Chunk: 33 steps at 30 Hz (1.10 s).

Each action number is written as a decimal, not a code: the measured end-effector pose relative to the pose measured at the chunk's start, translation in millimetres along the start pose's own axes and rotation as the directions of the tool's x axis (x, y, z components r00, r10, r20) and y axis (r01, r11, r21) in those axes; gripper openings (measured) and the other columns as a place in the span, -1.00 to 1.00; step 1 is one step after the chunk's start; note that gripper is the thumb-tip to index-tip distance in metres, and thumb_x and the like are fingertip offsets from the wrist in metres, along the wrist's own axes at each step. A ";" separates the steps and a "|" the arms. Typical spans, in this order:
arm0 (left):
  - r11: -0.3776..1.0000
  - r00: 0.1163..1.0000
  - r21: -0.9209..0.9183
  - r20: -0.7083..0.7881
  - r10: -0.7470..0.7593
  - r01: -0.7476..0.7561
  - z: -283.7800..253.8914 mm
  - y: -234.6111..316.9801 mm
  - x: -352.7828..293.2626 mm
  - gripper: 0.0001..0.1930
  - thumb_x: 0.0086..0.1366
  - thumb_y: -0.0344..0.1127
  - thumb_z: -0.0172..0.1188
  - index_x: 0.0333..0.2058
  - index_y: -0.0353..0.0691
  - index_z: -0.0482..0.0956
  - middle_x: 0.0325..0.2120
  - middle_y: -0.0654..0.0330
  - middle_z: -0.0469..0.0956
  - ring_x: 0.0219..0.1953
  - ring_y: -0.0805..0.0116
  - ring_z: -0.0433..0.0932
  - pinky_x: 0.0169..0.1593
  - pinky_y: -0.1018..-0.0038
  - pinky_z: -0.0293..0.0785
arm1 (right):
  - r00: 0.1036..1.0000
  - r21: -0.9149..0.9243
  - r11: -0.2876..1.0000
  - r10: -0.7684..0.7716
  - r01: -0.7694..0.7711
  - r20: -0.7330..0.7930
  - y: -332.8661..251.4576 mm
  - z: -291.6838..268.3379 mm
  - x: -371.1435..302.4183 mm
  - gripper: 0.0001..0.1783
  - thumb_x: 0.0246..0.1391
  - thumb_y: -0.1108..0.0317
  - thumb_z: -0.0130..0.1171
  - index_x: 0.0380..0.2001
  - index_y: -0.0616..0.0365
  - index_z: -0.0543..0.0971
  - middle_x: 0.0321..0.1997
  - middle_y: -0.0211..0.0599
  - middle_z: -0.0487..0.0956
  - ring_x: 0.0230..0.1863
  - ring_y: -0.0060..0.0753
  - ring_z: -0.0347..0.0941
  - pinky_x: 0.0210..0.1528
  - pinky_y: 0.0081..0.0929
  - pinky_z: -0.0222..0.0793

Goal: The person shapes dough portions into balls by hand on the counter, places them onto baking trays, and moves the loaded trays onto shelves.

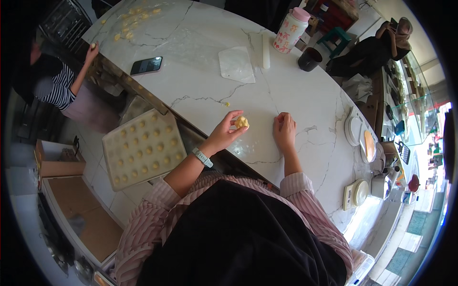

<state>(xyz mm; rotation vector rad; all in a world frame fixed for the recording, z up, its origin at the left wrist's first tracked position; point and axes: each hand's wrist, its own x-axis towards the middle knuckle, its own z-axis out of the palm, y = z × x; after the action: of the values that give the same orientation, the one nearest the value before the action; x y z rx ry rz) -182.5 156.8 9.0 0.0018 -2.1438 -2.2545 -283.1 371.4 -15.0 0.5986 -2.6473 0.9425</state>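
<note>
Between the thumb and fingers of my left hand sits a small lump of pale yellow dough with an uneven surface. A light-coloured watch is on that wrist. My right hand rests at the marble tabletop, its fingers curled in; whatever they may hold is hidden. A small dough crumb lies on the table just beyond my left hand. Low to the left, a baking tray carries rows of several small dough balls.
Farther off lie a phone, a clear sheet, a white roller-like stick, a floral bottle and a dark cup. Scales stand at right. One person handles dough at left; another stands far right.
</note>
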 end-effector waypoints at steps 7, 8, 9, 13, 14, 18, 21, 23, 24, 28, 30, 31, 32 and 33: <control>0.329 0.945 0.914 0.142 0.293 -0.239 -34.4 99.1 56.2 -0.03 0.01 -0.03 0.22 0.25 -0.06 -0.24 0.13 -0.06 0.14 0.05 -0.02 0.25 -0.04 -0.02 0.18 | 0.994 0.023 0.994 0.109 -0.109 -0.003 5.3 1.2 -3.2 -0.90 -0.03 0.35 0.05 -0.43 0.09 0.37 -0.51 -0.38 0.40 -0.39 -0.35 0.36 -0.10 -0.41 0.15; 0.310 0.899 0.922 0.083 0.429 -0.233 -54.5 130.9 77.7 -0.05 0.07 -0.01 0.18 0.24 -0.18 -0.28 -0.06 -0.01 0.40 -0.12 0.07 0.43 -0.12 0.10 0.30 | 0.995 0.031 0.994 0.101 -0.101 -0.016 5.1 0.8 -4.2 -0.91 -0.03 0.36 0.05 -0.44 0.08 0.38 -0.51 -0.38 0.40 -0.40 -0.36 0.36 -0.11 -0.41 0.15; 0.337 0.773 0.890 0.026 0.633 -0.306 -75.2 160.7 96.2 -0.07 0.12 0.00 0.14 0.24 -0.23 -0.30 -0.33 0.04 0.54 -0.36 0.16 0.54 -0.27 0.34 0.41 | 0.996 0.043 0.996 0.085 -0.084 -0.033 3.3 0.8 -0.9 -0.93 -0.04 0.37 0.04 -0.46 0.08 0.39 -0.51 -0.39 0.40 -0.41 -0.36 0.36 -0.12 -0.42 0.15; 0.690 0.770 0.675 -0.286 0.570 -0.260 -92.1 279.6 102.6 -0.17 0.23 -0.20 0.08 0.24 -0.30 -0.31 -0.67 0.17 0.51 -0.65 0.48 0.46 -0.50 0.58 0.44 | 0.994 0.038 0.994 0.106 -0.105 -0.036 8.0 -1.5 -1.3 -0.94 -0.05 0.38 0.04 -0.46 0.07 0.39 -0.51 -0.40 0.41 -0.41 -0.37 0.36 -0.14 -0.42 0.16; 0.694 0.755 0.651 -0.277 0.594 -0.307 -90.8 289.3 103.7 -0.18 0.23 -0.21 0.08 0.23 -0.32 -0.30 -0.69 0.18 0.49 -0.67 0.48 0.45 -0.53 0.58 0.41 | 0.993 0.025 0.994 0.109 -0.108 -0.035 7.8 -3.0 -0.2 -0.94 -0.04 0.38 0.04 -0.46 0.08 0.39 -0.50 -0.37 0.41 -0.41 -0.35 0.36 -0.13 -0.41 0.16; 0.690 0.696 0.589 -0.278 0.662 -0.421 -92.2 304.1 95.1 -0.21 0.23 -0.25 0.08 0.23 -0.37 -0.26 -0.75 0.20 0.43 -0.74 0.48 0.39 -0.63 0.58 0.32 | 0.995 0.013 0.999 0.053 -0.052 -0.087 -7.1 -2.0 -13.6 -0.96 -0.03 0.44 0.02 -0.46 0.11 0.39 -0.43 -0.28 0.41 -0.40 -0.24 0.36 -0.16 -0.36 0.21; 0.766 0.758 0.580 -0.359 0.545 -0.277 -110.0 289.2 98.5 -0.23 0.23 -0.28 0.07 0.22 -0.38 -0.24 -0.77 0.22 0.41 -0.77 0.49 0.36 -0.66 0.57 0.29 | 0.991 0.164 0.978 0.131 -0.131 0.016 -24.1 -11.0 -71.3 -0.95 -0.03 0.46 0.03 -0.44 0.14 0.39 -0.39 -0.21 0.40 -0.33 -0.13 0.35 -0.25 -0.32 0.27; 0.789 0.792 0.571 -0.363 0.492 -0.228 -120.0 284.9 92.0 -0.24 0.24 -0.30 0.06 0.23 -0.37 -0.24 -0.77 0.22 0.42 -0.76 0.49 0.37 -0.66 0.56 0.31 | 0.988 0.223 0.963 0.138 -0.149 0.064 -22.6 -27.3 -95.5 -0.93 -0.02 0.44 0.05 -0.43 0.15 0.39 -0.38 -0.19 0.41 -0.31 -0.14 0.36 -0.29 -0.31 0.29; 0.785 0.782 0.576 -0.373 0.500 -0.227 -125.7 282.9 89.9 -0.24 0.24 -0.30 0.06 0.23 -0.37 -0.24 -0.77 0.22 0.42 -0.76 0.49 0.37 -0.66 0.56 0.31 | 0.996 0.098 0.991 0.090 -0.088 -0.017 -6.3 -34.3 -97.9 -0.91 -0.03 0.43 0.06 -0.41 0.14 0.39 -0.38 -0.20 0.41 -0.31 -0.16 0.36 -0.29 -0.32 0.28; 0.794 0.812 0.569 -0.346 0.469 -0.216 -147.9 268.8 97.2 -0.17 0.19 -0.19 0.11 0.23 -0.36 -0.26 -0.71 0.21 0.47 -0.70 0.50 0.42 -0.62 0.60 0.29 | 0.948 -0.283 0.943 0.085 -0.176 -0.307 35.6 -32.9 -46.8 -0.83 -0.08 0.42 0.09 -0.37 0.13 0.37 -0.39 -0.17 0.41 -0.31 -0.15 0.36 -0.29 -0.31 0.28; 0.768 0.834 0.602 -0.293 0.468 -0.219 -143.7 260.1 104.1 -0.08 0.14 -0.07 0.15 0.23 -0.34 -0.28 -0.65 0.21 0.51 -0.65 0.52 0.44 -0.56 0.65 0.28 | 0.953 -0.152 0.969 0.150 -0.194 -0.262 31.1 -17.0 -18.4 -0.82 -0.08 0.40 0.10 -0.36 0.13 0.36 -0.40 -0.17 0.42 -0.32 -0.15 0.37 -0.30 -0.31 0.28; 0.782 0.835 0.577 -0.290 0.467 -0.236 -132.6 253.9 108.6 -0.09 0.14 -0.09 0.16 0.22 -0.39 -0.26 -0.69 0.24 0.48 -0.69 0.56 0.40 -0.59 0.66 0.22 | 0.956 -0.023 0.974 0.215 -0.224 -0.199 26.9 -6.8 -8.2 -0.80 -0.08 0.39 0.10 -0.35 0.13 0.34 -0.40 -0.18 0.43 -0.34 -0.15 0.38 -0.31 -0.32 0.28; 0.798 0.839 0.554 -0.296 0.457 -0.239 -131.0 245.5 106.8 -0.10 0.13 -0.11 0.16 0.21 -0.43 -0.23 -0.73 0.28 0.46 -0.73 0.60 0.36 -0.63 0.68 0.17 | 0.957 -0.009 0.976 0.214 -0.220 -0.194 13.3 -0.9 -12.3 -0.80 -0.08 0.39 0.10 -0.35 0.13 0.34 -0.40 -0.18 0.43 -0.34 -0.15 0.38 -0.31 -0.32 0.28; 0.808 0.868 0.568 -0.310 0.389 -0.159 -133.0 241.0 105.5 -0.16 0.15 -0.09 0.11 0.21 -0.38 -0.18 -0.67 0.26 0.52 -0.61 0.54 0.46 -0.44 0.62 0.38 | 0.965 0.070 0.973 0.228 -0.220 -0.133 0.3 0.2 -25.0 -0.81 -0.09 0.40 0.10 -0.38 0.13 0.34 -0.42 -0.18 0.43 -0.36 -0.16 0.38 -0.31 -0.32 0.28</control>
<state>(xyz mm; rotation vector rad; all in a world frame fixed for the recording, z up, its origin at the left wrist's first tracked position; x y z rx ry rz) -279.9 9.5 245.1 0.1500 -2.2499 -1.2999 -261.3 378.7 -24.8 0.2357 -2.6074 1.0790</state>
